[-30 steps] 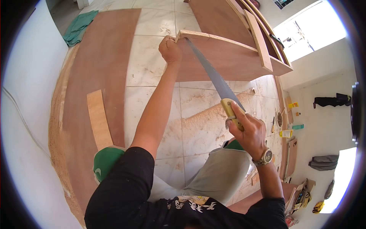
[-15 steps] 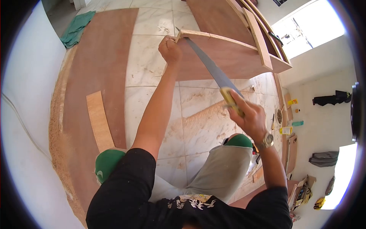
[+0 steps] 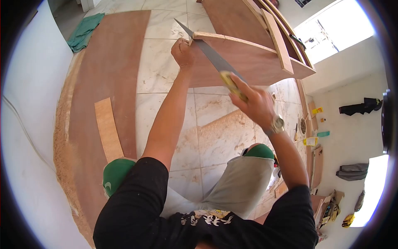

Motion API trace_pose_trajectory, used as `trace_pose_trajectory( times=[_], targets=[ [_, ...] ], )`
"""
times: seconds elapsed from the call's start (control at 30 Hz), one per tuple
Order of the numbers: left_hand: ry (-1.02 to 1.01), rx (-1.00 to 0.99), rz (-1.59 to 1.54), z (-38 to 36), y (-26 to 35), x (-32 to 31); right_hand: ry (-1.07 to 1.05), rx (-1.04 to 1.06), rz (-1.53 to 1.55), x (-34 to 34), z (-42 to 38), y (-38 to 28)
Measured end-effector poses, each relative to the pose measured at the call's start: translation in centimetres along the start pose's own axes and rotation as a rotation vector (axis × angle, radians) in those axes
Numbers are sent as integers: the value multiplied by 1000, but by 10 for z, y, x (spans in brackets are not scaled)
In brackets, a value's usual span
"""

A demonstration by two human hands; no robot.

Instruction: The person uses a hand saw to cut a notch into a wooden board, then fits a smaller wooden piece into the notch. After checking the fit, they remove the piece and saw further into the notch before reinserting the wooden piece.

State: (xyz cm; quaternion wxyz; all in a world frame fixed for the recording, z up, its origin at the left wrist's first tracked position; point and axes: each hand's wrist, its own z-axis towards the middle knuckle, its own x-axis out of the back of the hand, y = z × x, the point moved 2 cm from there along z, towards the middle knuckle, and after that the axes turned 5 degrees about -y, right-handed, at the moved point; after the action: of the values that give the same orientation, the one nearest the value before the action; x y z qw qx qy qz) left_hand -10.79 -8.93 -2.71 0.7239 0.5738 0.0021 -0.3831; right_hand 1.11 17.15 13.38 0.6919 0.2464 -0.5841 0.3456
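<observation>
My right hand (image 3: 253,101), with a watch at the wrist, is closed round the yellow handle of a hand saw (image 3: 215,58). The grey blade slants up and left across the near corner of a brown wooden panel (image 3: 240,62), its tip sticking out past the pale top edge. At that corner my left hand (image 3: 182,52) is closed on the panel's end, close beside the blade. The panel stands on edge and joins a larger wooden frame at the upper right.
A long brown board (image 3: 107,62) lies on the left with a light wood strip (image 3: 108,128) on it. A green cloth (image 3: 85,32) lies at its far end. Sawdust covers parts of the tiled floor (image 3: 219,124). Bottles and tools stand along the right wall.
My right hand has pushed the saw forward, up and to the left, so more of the blade sticks out beyond the panel's edge. My left hand has stayed at the corner.
</observation>
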Motion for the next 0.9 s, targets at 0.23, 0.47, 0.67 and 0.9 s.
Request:
trace_pose_trajectory(
  times=[0.23, 0.47, 0.67, 0.9],
  targets=[
    [67, 58, 23, -5, 12, -3, -3, 104, -49, -1, 30, 26],
    [-17, 72, -372, 1, -28, -7, 55, 268, 6, -38, 129, -22],
    [-20, 27, 5, -2, 0, 0, -24, 15, -74, -10, 39, -42],
    [80, 53, 95, -9, 14, -4, -11, -77, -16, 7, -39, -36]
  ],
)
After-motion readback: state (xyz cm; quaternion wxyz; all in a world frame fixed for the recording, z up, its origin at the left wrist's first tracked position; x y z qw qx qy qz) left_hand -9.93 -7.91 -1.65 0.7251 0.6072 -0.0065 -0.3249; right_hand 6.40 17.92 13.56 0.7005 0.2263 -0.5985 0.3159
